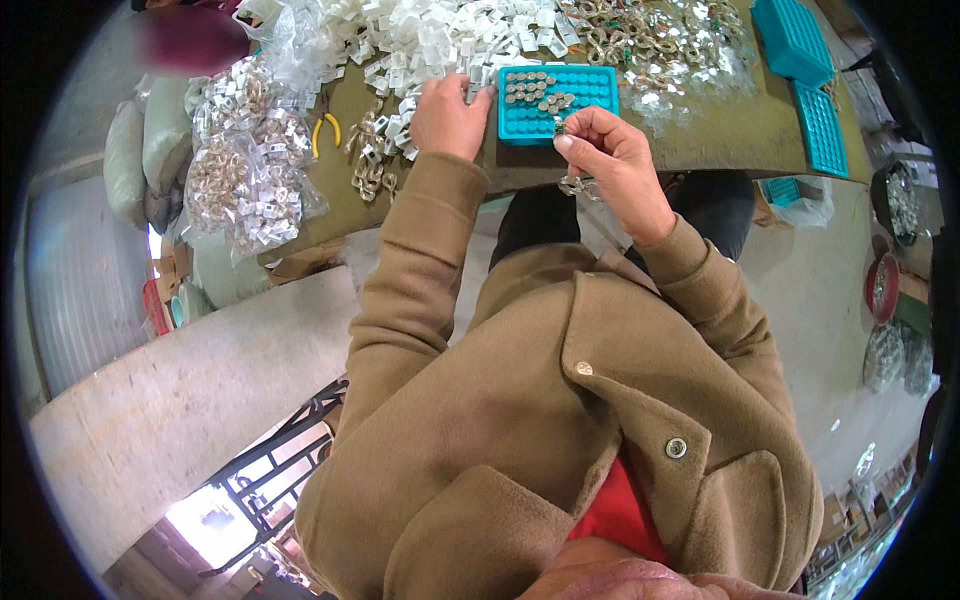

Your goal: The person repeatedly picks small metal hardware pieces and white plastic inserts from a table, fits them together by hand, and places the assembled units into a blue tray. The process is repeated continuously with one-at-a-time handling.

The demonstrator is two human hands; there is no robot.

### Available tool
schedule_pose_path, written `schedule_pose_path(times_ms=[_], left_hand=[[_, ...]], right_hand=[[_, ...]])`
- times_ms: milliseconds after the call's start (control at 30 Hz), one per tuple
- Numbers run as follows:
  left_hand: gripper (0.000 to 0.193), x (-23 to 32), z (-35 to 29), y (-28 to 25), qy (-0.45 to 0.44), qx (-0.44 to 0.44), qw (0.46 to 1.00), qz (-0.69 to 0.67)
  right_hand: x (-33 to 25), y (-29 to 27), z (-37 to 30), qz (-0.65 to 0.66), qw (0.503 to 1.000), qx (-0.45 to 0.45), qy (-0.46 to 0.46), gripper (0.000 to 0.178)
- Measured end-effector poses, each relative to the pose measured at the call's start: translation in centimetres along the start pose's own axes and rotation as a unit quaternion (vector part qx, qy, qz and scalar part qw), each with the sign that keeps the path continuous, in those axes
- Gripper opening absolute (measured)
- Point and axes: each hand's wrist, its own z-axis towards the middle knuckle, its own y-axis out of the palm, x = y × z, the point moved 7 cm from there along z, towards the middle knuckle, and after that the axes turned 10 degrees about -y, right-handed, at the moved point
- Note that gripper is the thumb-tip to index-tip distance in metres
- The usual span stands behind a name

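My right hand (pixel 618 160) pinches a small part with a coiled wire lead (pixel 580 187) between thumb and fingertips. The lead hangs below the fingers, over the table's near edge. Just beyond is a turquoise dimpled tray (pixel 592 88), with several round silvery pieces (pixel 530 88) in its left and middle hollows. My left hand (pixel 450 120) reaches to the near edge of a heap of white plastic housings (pixel 440 40), left of the tray. Its thumb and fingers are apart, and nothing shows between them.
Wire coils and clear pieces (pixel 655 40) are heaped right of the tray. Stacked turquoise trays (pixel 793 40) stand at the far right. Yellow-handled pliers (pixel 326 135) and a few wired parts (pixel 370 160) lie left of my hand, beside filled clear bags (pixel 245 160).
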Motion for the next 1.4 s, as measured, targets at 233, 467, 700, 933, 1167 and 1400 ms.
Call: schedule_pose_path(times_ms=[233, 467, 700, 933, 1167, 1400], left_hand=[[0.026, -1.1, -0.4, 0.0, -0.039, -0.054, 0.997, 0.04], [0.02, -3.9, -2.3, -1.2, -0.108, -0.086, 0.988, -0.074], [0.019, -4.3, -2.9, -0.7, -0.075, -0.067, 0.988, -0.12], [0.009, -3.4, -4.6, -2.8, -0.138, -0.187, 0.848, -0.477], [0.009, -0.8, -7.0, -4.2, -0.17, -0.331, 0.771, -0.516], [0.01, 1.6, -8.0, -4.2, -0.181, -0.393, 0.619, -0.655]], right_hand=[[-0.1, 0.2, -0.2, -0.023, 1.0, 0.012, 0.006, 0.006], [1.2, 1.8, -0.5, -0.027, 0.999, -0.015, 0.034, 0.006], [1.6, 2.7, -0.8, -0.041, 0.999, -0.016, 0.032, 0.006], [-1.4, 2.7, 0.7, -0.087, 0.994, -0.021, -0.062, 0.008], [-2.6, 4.1, 1.6, -0.112, 0.985, -0.078, -0.11, 0.015], [-1.1, 3.8, 0.8, -0.096, 0.988, -0.073, -0.095, 0.013]])
